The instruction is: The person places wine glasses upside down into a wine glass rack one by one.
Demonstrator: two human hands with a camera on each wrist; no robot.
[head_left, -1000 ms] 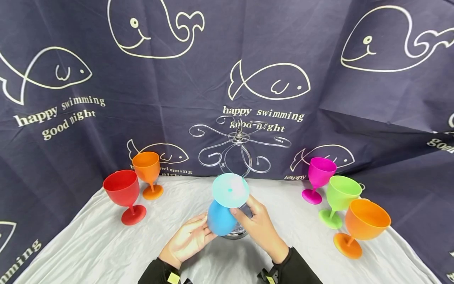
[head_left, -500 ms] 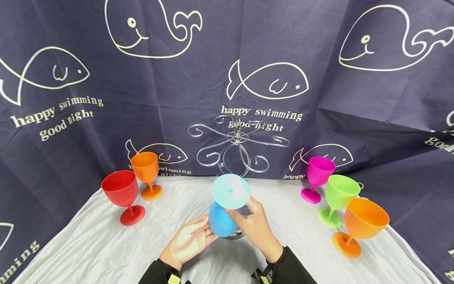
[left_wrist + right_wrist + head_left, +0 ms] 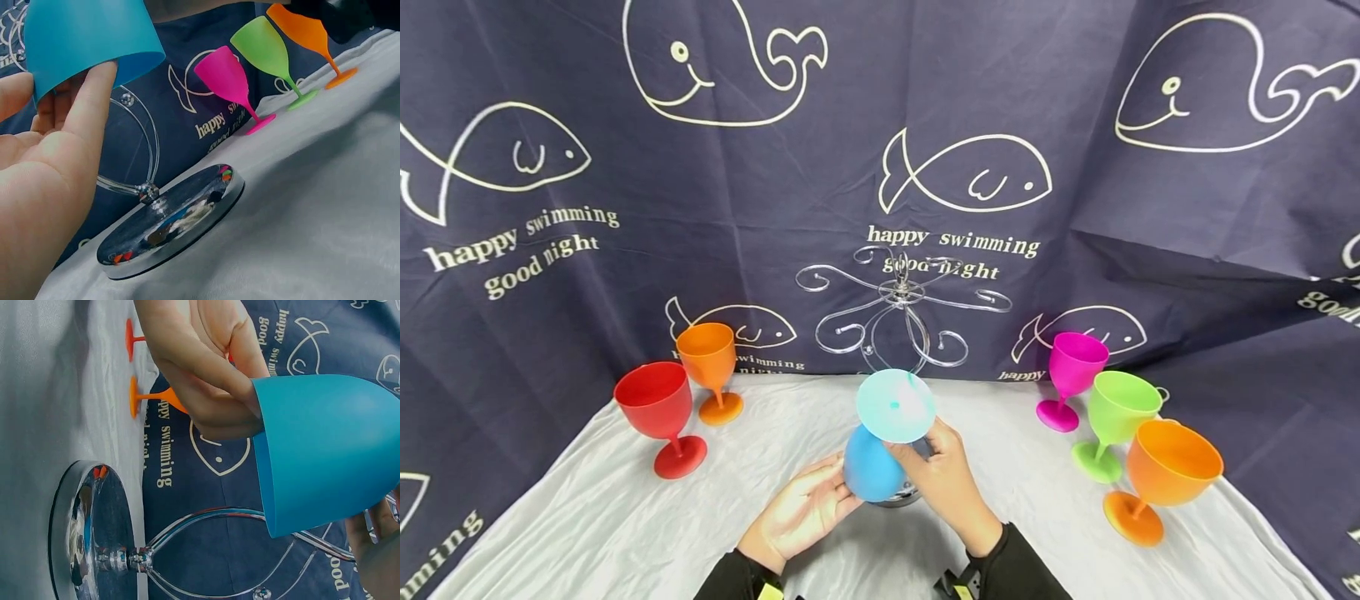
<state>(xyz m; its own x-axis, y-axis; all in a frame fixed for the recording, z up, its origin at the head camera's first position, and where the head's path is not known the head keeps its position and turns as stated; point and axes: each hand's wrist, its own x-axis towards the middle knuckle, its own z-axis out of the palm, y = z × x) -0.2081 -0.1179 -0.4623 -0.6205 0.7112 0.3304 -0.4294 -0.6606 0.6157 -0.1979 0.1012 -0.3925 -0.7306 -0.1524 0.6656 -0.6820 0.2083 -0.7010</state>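
A blue goblet [image 3: 874, 467] is held upside down in the middle, its round foot [image 3: 896, 406] on top and its bowl's mouth facing down. My left hand [image 3: 808, 504] grips the rim; in the left wrist view the thumb is outside the bowl [image 3: 94, 40] and fingers reach under the rim. My right hand [image 3: 951, 483] holds the goblet from the right, near the stem below the foot. Behind the goblet stands a chrome rack [image 3: 902, 292] with curled arms. Its round, mirror-like base [image 3: 172, 222] shows below the goblet in both wrist views.
On the left of the white cloth [image 3: 700, 533] stand a red goblet [image 3: 657, 402] and an orange goblet [image 3: 707, 354]. To the right are a magenta goblet [image 3: 1077, 364], a green goblet [image 3: 1122, 408] and another orange goblet [image 3: 1172, 467]. A dark printed curtain [image 3: 820, 183] hangs behind.
The upside-down goblet has shifted slightly to the right, its foot most visibly. Both hands keep their hold on it, and the other goblets stand where they were.
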